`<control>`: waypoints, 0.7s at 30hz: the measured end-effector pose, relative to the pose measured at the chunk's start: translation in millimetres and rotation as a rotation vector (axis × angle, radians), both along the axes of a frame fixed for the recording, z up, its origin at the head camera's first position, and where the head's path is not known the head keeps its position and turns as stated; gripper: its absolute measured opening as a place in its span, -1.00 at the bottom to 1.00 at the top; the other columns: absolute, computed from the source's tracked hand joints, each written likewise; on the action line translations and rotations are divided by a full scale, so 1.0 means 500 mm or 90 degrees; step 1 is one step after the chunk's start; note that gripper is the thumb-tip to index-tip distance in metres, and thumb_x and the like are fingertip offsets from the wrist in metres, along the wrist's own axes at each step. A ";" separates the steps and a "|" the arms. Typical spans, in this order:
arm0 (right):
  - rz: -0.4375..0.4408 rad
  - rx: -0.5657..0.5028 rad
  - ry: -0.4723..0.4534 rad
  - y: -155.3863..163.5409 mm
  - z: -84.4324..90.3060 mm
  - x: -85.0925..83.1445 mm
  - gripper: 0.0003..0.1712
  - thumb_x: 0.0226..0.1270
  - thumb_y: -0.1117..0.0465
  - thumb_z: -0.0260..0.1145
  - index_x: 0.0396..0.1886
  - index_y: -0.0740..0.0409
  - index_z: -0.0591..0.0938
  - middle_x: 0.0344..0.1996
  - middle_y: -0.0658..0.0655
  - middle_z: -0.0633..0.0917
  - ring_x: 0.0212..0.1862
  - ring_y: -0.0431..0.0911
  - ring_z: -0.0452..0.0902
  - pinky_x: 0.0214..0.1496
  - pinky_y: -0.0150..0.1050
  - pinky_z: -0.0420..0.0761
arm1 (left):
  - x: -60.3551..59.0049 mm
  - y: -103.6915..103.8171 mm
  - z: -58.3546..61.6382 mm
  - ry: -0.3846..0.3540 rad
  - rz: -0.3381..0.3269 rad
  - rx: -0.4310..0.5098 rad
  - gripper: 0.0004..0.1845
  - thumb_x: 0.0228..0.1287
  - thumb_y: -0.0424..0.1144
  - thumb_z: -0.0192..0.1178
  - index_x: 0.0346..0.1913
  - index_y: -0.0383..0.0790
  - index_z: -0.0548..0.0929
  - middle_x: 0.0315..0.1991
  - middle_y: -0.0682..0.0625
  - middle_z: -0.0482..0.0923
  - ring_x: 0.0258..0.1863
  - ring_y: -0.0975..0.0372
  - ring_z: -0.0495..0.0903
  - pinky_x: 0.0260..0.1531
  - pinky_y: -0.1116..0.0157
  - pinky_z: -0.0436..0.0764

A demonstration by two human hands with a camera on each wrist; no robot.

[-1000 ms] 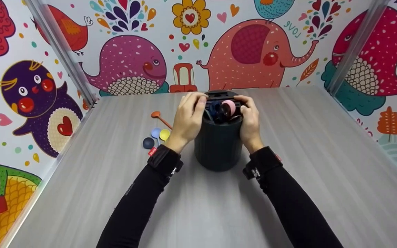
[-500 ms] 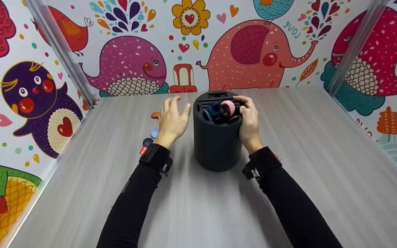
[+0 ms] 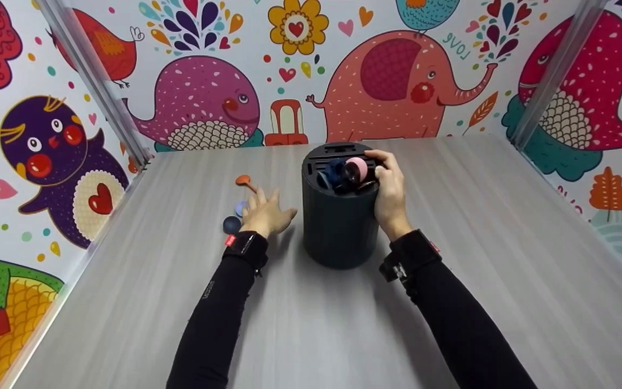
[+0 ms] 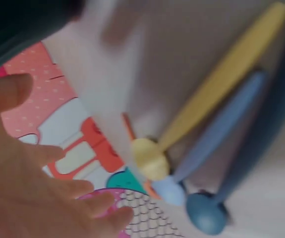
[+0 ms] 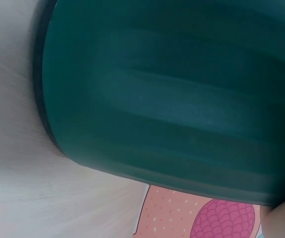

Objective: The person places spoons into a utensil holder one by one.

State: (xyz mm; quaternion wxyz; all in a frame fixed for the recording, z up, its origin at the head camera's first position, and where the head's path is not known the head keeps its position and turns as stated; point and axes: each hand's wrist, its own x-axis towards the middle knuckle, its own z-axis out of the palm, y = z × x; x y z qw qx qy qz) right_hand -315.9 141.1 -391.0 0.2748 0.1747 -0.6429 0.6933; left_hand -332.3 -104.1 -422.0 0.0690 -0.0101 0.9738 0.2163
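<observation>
A dark green cylindrical utensil holder (image 3: 340, 232) stands upright on the table, with a slotted black top and dark blue and pink-ended things in its front opening. My right hand (image 3: 391, 194) grips its rim from the right side. Left of the holder, my left hand (image 3: 268, 217) hovers with spread fingers, holding nothing. Near it lie an orange spoon (image 3: 243, 180), a light blue spoon (image 3: 240, 208) and a dark blue spoon (image 3: 231, 225). A yellow spoon (image 4: 221, 84) shows in the left wrist view, beside the blue ones; in the head view the hand hides it.
The grey table (image 3: 311, 329) is bounded by walls printed with cartoon animals (image 3: 392, 92). Metal posts (image 3: 100, 86) rise at the back corners. The right wrist view is mostly filled by the holder's side.
My left hand has let go of the holder's rim, moved left and come down over the spoons, covering the yellow one. The right hand and holder have stayed in place.
</observation>
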 end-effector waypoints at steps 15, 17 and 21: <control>0.009 0.001 0.002 0.001 -0.004 0.000 -0.49 0.31 0.27 -0.11 0.13 0.37 0.56 0.08 0.27 0.60 0.06 -0.03 0.50 0.15 -0.24 0.43 | -0.005 -0.016 -0.036 -0.015 0.018 -0.086 -0.47 0.31 -0.28 0.13 0.36 -0.23 0.51 0.31 -0.34 0.35 0.36 -0.23 0.24 0.29 -0.21 0.26; 0.007 0.002 0.002 0.000 -0.002 0.001 -0.49 0.31 0.28 -0.12 0.13 0.37 0.57 0.08 0.28 0.60 0.07 -0.04 0.50 0.16 -0.24 0.42 | -0.006 -0.018 -0.039 -0.009 0.022 -0.080 -0.48 0.32 -0.29 0.15 0.35 -0.23 0.50 0.29 -0.33 0.35 0.34 -0.23 0.24 0.28 -0.21 0.26; 0.001 0.005 -0.002 0.000 0.000 0.002 -0.49 0.31 0.28 -0.12 0.13 0.37 0.57 0.10 0.27 0.60 0.08 -0.04 0.50 0.18 -0.24 0.42 | -0.009 -0.024 -0.048 0.011 0.035 -0.056 -0.45 0.31 -0.31 0.16 0.38 -0.24 0.45 0.29 -0.35 0.29 0.32 -0.25 0.24 0.28 -0.23 0.26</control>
